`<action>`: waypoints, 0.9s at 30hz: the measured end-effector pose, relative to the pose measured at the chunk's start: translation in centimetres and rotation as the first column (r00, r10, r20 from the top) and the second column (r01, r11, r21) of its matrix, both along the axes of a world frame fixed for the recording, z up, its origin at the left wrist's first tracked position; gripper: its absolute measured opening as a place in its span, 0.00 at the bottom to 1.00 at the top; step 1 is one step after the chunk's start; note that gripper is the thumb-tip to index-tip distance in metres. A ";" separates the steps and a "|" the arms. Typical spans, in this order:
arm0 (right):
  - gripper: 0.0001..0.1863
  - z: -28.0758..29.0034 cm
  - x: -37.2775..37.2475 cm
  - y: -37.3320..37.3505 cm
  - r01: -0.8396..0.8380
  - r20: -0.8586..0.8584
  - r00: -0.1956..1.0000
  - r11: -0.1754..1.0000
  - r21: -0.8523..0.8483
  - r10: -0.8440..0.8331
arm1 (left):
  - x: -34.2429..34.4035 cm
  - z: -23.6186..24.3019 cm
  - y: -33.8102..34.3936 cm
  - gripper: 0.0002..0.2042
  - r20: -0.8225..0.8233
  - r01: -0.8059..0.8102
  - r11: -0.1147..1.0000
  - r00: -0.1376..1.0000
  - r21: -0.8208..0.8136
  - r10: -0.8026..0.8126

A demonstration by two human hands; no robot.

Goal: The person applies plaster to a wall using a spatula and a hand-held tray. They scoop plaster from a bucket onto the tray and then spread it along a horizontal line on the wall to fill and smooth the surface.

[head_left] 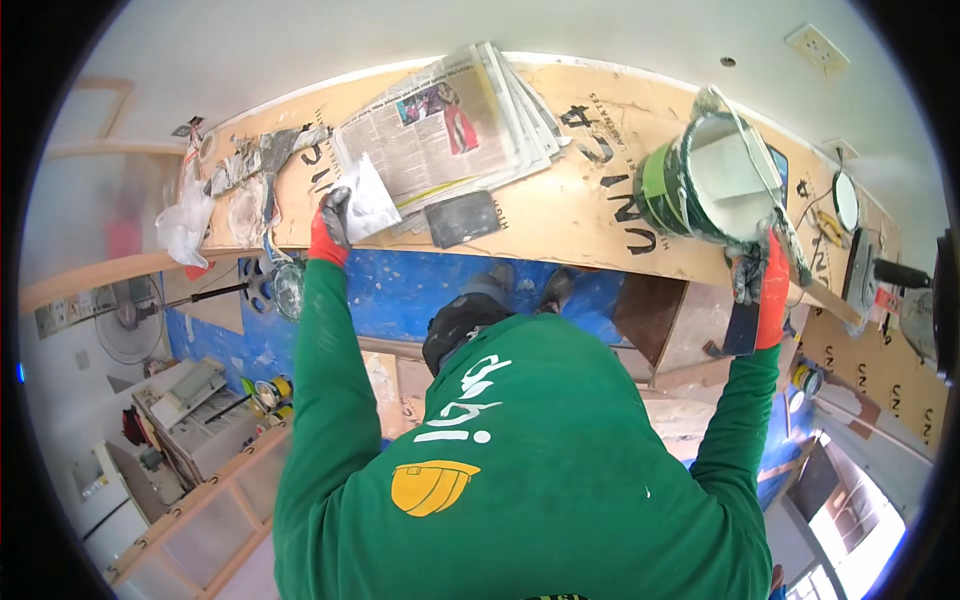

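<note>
My left hand (333, 225), in a red glove with a grey coated palm, is at the near edge of the plywood bench. Its fingers are closed on a white sheet (369, 203), which looks like paper and overlaps a stack of newspapers (450, 125). In a matching glove, my right hand (757, 272) is beside the near right rim of a green and black bucket (665, 190). Its fingers are curled, and a dark flat tool (740, 328) hangs below them along the wrist. The bucket holds white material, and a pale stick lies across its rim.
A dark grey rectangular block (462, 218) lies near the bench (575, 225) edge. Crumpled paper and plastic (187, 222) are at the left. A round white-topped container (845, 200) and tools stand right of the bucket. Blue sheeting (400, 290) covers the floor; a fan (130, 318) stands left.
</note>
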State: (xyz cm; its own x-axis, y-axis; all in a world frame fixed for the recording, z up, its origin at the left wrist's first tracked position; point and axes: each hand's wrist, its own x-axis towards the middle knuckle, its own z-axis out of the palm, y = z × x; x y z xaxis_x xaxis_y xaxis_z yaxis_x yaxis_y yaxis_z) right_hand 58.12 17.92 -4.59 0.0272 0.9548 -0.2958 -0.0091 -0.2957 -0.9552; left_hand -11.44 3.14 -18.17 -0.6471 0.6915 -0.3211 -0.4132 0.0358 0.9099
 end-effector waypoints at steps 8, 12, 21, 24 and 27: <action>0.30 -0.4 -12.1 -7.5 -0.169 0.149 0.972 0.983 -0.079 0.179 | -2.1 0.7 -2.7 0.14 0.184 -0.035 0.969 0.983 0.245 -0.011; 0.48 -3.8 -24.8 0.3 -0.410 0.626 0.725 0.910 0.056 0.288 | -1.0 -0.7 -1.7 0.12 0.350 -0.110 0.970 0.936 0.216 0.028; 0.35 -11.0 -41.1 9.8 -0.528 0.720 0.509 0.832 -0.171 0.471 | -0.9 0.4 1.3 0.13 0.460 -0.020 0.992 0.887 0.125 -0.040; 0.20 -6.9 -44.2 9.4 -0.600 0.381 0.666 0.764 -0.238 0.641 | -2.7 0.1 1.1 0.14 0.533 -0.023 0.986 0.843 0.163 -0.068; 0.15 -1.2 -46.2 7.9 -0.622 0.144 0.761 0.774 -0.117 0.633 | -4.2 2.7 1.0 0.10 0.563 -0.035 0.981 0.822 0.190 -0.080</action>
State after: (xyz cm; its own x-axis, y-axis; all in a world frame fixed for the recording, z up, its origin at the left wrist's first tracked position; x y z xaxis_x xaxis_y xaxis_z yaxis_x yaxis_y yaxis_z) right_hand 11.94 25.77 -5.76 -0.5182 0.7567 -0.3986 0.3546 -0.2340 -0.9053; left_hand -15.59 4.17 -15.47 -0.3739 0.7869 -0.4909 -0.8577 -0.0920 0.5058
